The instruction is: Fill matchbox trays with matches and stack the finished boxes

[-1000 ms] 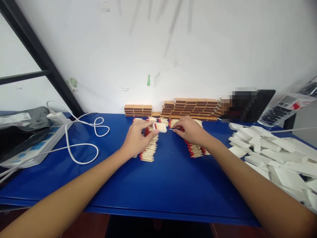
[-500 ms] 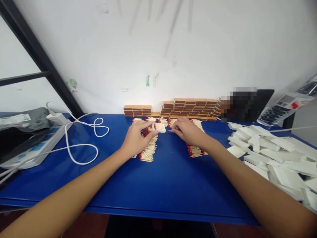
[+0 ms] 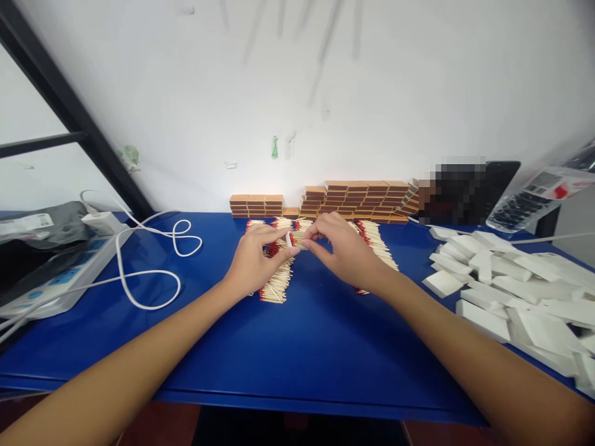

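Note:
Between thumb and fingers, my left hand (image 3: 255,257) grips a small white matchbox tray (image 3: 289,239) by its left end. Red-headed matches lie inside the tray. My right hand (image 3: 341,244) is at the tray's right end, its thumb and forefinger pinched on a match that is mostly hidden by the fingers. Below and behind my left hand spreads a pile of matches (image 3: 276,285) with red heads. Another pile of matches (image 3: 379,248) lies beyond my right wrist, partly covered by it.
Brown-sided matchboxes (image 3: 360,198) are stacked along the wall. White empty trays (image 3: 502,272) are heaped at the right, near a plastic bottle (image 3: 525,198) and a dark phone (image 3: 504,186). A power strip (image 3: 79,279) and white cable (image 3: 179,282) lie on the blue table (image 3: 297,359) at left.
My right hand has moved left, from beside the right match pile to the tray, bringing a small red-tipped match. My left hand stays nearly in place, still holding the tray.

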The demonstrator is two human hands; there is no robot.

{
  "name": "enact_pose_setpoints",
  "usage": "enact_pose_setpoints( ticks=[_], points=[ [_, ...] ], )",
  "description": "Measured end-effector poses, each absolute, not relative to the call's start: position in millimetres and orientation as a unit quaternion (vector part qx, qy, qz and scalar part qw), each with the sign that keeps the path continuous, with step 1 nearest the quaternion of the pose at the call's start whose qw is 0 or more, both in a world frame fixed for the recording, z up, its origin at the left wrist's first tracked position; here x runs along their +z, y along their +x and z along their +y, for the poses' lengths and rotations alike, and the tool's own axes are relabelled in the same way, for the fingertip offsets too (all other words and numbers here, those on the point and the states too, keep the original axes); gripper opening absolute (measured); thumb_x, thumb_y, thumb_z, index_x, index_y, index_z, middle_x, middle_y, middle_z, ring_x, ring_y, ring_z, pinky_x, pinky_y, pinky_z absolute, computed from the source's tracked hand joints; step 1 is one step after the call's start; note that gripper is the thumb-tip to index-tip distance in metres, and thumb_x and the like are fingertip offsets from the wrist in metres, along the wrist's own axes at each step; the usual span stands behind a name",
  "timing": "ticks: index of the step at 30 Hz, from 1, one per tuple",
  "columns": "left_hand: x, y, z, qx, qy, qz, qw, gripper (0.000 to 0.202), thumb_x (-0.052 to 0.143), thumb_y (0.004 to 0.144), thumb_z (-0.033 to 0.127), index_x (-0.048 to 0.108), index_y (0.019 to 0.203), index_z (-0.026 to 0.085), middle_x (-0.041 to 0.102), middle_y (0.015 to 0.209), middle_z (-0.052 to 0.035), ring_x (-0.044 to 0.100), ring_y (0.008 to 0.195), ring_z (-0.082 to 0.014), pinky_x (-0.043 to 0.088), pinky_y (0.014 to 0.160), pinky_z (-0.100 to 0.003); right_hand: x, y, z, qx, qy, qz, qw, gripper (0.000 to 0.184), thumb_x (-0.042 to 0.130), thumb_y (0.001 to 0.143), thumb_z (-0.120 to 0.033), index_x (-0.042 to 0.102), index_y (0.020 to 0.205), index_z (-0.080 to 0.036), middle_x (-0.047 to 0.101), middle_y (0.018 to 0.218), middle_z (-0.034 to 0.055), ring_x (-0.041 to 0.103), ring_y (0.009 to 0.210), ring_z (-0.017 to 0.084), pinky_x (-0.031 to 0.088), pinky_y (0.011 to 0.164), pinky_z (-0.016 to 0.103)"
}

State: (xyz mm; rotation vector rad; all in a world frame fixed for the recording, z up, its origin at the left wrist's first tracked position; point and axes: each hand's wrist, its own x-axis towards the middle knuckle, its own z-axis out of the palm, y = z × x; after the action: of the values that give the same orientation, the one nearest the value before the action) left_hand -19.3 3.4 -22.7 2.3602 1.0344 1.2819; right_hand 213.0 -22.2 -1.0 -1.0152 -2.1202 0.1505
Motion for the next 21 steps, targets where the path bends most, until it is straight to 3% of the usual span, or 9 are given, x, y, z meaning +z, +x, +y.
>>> enact_pose_setpoints(
  ticks=[21],
  points=[
    [-20.0,-18.4,0.4,0.439,0.825,0.341,0.102,0.040,0.088,0.093,0.044,0.082,0.127,0.024,0.083,0.115,-0.0079,0.073,0.108,-0.0275,0.054,0.106,-0.050,-1.5,214.9,-20.0,0.032,-0.385,-0.837,0.386,0.011,0.065,0.104,-0.025,0.064,0.093,-0.024,0.069,0.095,0.0062,0.059,0.098,0.026,0.045,0.085,0.041]
  ],
)
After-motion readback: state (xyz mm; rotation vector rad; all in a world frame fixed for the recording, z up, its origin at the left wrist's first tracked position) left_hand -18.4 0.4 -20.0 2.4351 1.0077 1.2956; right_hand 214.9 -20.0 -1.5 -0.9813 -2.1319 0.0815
